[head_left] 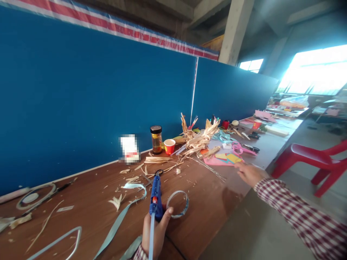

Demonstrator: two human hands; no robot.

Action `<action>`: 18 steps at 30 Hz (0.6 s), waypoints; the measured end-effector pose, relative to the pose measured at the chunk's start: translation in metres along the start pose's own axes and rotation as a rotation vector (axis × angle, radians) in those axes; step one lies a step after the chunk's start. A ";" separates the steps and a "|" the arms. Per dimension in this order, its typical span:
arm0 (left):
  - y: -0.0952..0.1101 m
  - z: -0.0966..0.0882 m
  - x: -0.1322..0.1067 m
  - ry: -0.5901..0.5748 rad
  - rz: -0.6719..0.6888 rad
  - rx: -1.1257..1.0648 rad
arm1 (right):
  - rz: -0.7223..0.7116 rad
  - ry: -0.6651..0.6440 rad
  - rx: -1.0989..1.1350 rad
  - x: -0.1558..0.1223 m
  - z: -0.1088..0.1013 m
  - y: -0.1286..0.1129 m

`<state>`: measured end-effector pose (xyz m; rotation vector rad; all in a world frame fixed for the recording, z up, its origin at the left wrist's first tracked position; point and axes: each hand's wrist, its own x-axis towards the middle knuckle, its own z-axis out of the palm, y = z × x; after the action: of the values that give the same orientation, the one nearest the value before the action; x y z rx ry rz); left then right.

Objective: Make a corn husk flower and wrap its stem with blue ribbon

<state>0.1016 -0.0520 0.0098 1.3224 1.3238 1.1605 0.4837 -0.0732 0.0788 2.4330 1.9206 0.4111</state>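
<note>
My left hand (pixel 155 229) is wrapped round a blue hot glue gun (pixel 155 191), nozzle pointing away from me. A long pale glue stick (pixel 152 231) sticks out of its rear. My right hand (pixel 251 174) reaches out over the table's front edge, fingers partly extended. Its fingertips are beside yellow paper pieces (pixel 233 158) lying on a pink sheet (pixel 213 161); whether they touch, I cannot tell. A roll of tape (pixel 187 206) lies right of the glue gun. Scissors (pixel 148 179) lie near the nozzle, partly hidden. A pale blue ribbon (pixel 119 220) curls left of the gun.
Dried corn husks (pixel 202 139) are heaped near a red paper cup (pixel 170 147) and a black-lidded jar (pixel 156 140). Pink-handled scissors (pixel 244 148) lie farther right. A blue partition (pixel 94 90) stands behind the table. A red plastic chair (pixel 311 162) stands to the right.
</note>
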 end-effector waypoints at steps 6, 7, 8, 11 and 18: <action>0.001 0.000 0.000 -0.015 0.025 0.030 | -0.373 -0.004 0.245 0.031 0.018 -0.079; 0.001 0.000 0.000 -0.015 0.026 0.033 | -0.384 -0.045 0.240 0.037 0.020 -0.092; 0.001 0.000 0.000 -0.014 0.029 0.036 | -0.394 -0.067 0.236 0.042 0.022 -0.104; 0.003 -0.001 -0.001 -0.010 0.035 0.042 | -0.389 -0.088 0.232 0.057 0.026 -0.129; 0.007 -0.001 0.000 -0.015 0.021 0.041 | -0.247 -0.071 0.230 0.090 0.038 -0.137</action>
<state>0.1016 -0.0518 0.0170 1.3751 1.3318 1.1416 0.3802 0.0522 0.0358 2.2511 2.3134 0.0999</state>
